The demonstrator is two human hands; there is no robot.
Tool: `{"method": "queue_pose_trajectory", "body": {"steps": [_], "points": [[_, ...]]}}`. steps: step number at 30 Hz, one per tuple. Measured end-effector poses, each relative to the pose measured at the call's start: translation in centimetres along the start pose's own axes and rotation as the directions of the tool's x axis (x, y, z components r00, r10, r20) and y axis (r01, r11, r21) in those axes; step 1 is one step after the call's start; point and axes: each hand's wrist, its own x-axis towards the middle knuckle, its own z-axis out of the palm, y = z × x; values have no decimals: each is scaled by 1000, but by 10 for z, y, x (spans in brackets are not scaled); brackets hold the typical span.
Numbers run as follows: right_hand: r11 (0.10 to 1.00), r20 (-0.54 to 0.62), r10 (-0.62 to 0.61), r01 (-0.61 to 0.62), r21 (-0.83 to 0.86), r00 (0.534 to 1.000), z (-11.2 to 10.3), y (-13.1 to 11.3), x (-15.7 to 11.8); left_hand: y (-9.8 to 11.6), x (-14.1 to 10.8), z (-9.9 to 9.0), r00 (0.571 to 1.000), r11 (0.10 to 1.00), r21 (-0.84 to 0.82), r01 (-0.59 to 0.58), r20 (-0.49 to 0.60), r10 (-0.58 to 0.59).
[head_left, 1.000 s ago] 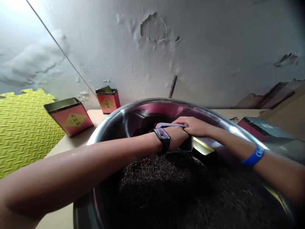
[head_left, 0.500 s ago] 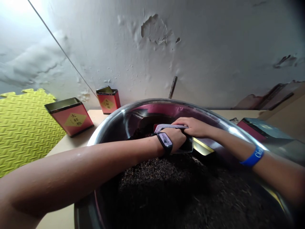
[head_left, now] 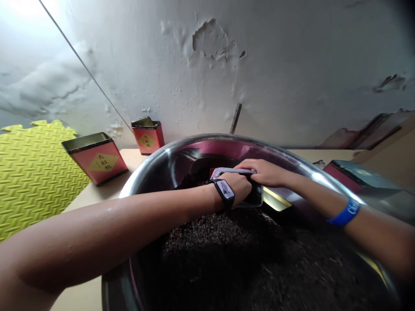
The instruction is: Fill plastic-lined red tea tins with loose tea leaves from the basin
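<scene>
Dark loose tea leaves (head_left: 207, 233) fill the lower part of a large metal basin (head_left: 155, 162). Over them, near the basin's far side, is a tin with a pale rim (head_left: 231, 171). My left hand (head_left: 239, 188), wearing a watch, reaches to the tin's near side with its fingers curled; what they hold is hidden. My right hand (head_left: 264, 172) has its fingers wrapped over the tin's top edge at the right. A gold-lined lid or tin (head_left: 275, 199) lies in the basin just right of my left hand.
Two red tins with yellow labels, a large one (head_left: 100, 162) and a smaller one (head_left: 148, 137), stand on the table (head_left: 87, 203) left of the basin. Yellow foam matting (head_left: 35, 172) is at far left. A box (head_left: 359, 175) lies right, near the wall.
</scene>
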Motion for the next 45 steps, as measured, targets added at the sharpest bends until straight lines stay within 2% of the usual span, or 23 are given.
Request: {"method": "queue_pose_trajectory", "body": {"steps": [5,10,13,16,19,21,24,27,29,32,36,40,45], "points": [[1000,6,5,-5,-2,1000,0,1,1,3,-2,-3,999,995,88,49,2,-49],[1000,8,-1,1,0,1000,0,2,1,6,-7,-6,999,995,93,37,1,-37],[1000,16,4,-4,1,1000,0,0,1,4,-6,-5,999,997,71,2,-36,0],[1000,15,10,-10,10,1000,-1,-2,0,4,-3,-9,997,998,-18,-67,-44,66],[1000,17,17,-17,20,1000,-2,-4,0,11,-1,-18,989,968,-202,-148,-28,146],[1000,16,20,-21,20,1000,-2,-4,0,19,-1,-24,976,921,-336,-196,19,215],[1000,9,22,-22,14,1000,-1,-3,-1,30,-5,-30,938,870,-457,-184,182,294],[1000,5,18,-18,6,1000,0,-1,-1,34,-11,-25,877,877,-469,-107,371,305],[1000,8,15,-15,0,1000,0,0,-1,34,-14,-18,821,884,-466,-35,491,292],[1000,9,14,-14,-3,1000,0,0,-1,35,-18,-8,756,903,-428,28,600,261],[1000,-5,-11,11,-9,1000,1,0,0,41,-19,-8,747,933,-357,-31,613,259],[1000,-8,-24,24,-12,1000,1,0,-1,43,-14,-13,718,933,-332,-139,615,325],[1000,1,-22,22,-9,1000,0,-1,-1,40,-8,-11,725,918,-353,-181,583,367]]}}
